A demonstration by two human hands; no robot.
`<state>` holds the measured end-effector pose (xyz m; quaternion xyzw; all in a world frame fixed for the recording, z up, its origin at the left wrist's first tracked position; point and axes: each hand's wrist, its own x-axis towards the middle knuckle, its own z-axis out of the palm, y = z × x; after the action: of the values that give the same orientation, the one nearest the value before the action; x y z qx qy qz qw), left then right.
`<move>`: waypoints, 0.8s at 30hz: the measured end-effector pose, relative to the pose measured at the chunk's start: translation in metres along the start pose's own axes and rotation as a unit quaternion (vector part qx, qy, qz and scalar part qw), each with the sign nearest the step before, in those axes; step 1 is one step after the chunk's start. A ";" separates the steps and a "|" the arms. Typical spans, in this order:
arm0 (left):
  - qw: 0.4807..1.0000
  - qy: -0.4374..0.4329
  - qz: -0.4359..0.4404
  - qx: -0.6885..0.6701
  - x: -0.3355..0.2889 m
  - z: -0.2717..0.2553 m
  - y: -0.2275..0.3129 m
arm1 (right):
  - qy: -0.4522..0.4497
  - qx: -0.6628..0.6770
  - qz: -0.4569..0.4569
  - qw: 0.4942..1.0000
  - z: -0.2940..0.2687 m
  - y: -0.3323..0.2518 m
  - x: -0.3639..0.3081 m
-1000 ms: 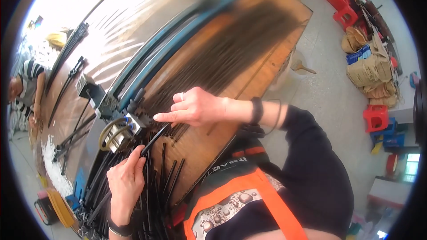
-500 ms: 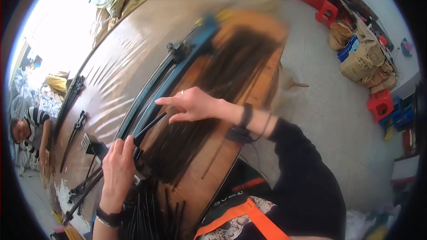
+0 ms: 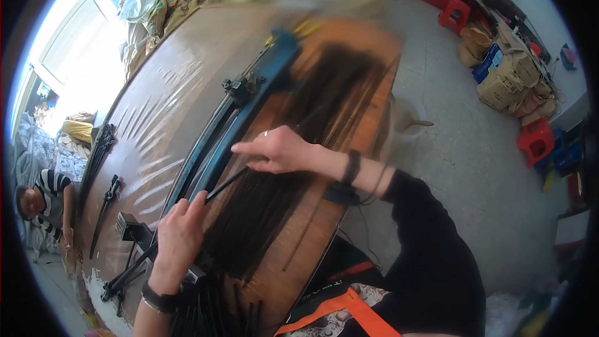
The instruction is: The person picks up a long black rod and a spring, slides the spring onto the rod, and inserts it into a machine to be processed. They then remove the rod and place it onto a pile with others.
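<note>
My left hand (image 3: 180, 234) is closed round a thin black strip (image 3: 226, 183), beside the lower end of a long blue metal rail fixture (image 3: 244, 112). The strip slants up and right from its fingers. My right hand (image 3: 281, 151) is over the rail's right side, index finger stretched out, thumb apart and the other fingers curled. Its thumb is close to the strip's upper end; whether they touch cannot be made out. Below the right hand lies a wide pile of dark thin strips (image 3: 249, 231) on the wooden tabletop (image 3: 302, 246). A dark clamp block (image 3: 242, 88) sits on the rail.
Bundled black strips (image 3: 98, 156) lie on the plastic-covered table part (image 3: 159, 90). Another person (image 3: 53, 193) in a striped top is at the far left. Red stools (image 3: 535, 141) and brown sacks (image 3: 511, 78) stand along the right wall. A bucket (image 3: 409, 115) is beside the table.
Both hands have shifted a little to the right in the view, as the view itself moved. The strip's upper end now appears closer to my right thumb.
</note>
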<state>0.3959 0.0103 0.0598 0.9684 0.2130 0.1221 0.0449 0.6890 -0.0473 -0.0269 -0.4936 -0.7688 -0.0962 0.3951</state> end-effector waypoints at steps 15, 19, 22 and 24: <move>0.999 -0.009 -0.016 0.042 -0.038 -0.023 0.008 | 0.049 -0.044 0.032 0.997 0.006 -0.007 0.009; 0.997 0.018 -0.046 0.063 -0.060 -0.020 -0.012 | 0.001 -0.050 0.071 0.996 0.007 -0.004 -0.005; 0.996 0.054 -0.033 0.059 -0.070 -0.018 -0.012 | -0.013 -0.032 0.065 0.997 0.012 -0.014 0.003; 0.995 0.088 0.035 0.035 -0.070 -0.025 -0.002 | -0.010 0.022 -0.034 0.999 0.012 -0.028 0.019</move>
<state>0.3271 -0.0163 0.0684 0.9618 0.1860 0.2006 -0.0120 0.6554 -0.0416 -0.0144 -0.4593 -0.7910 -0.0873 0.3945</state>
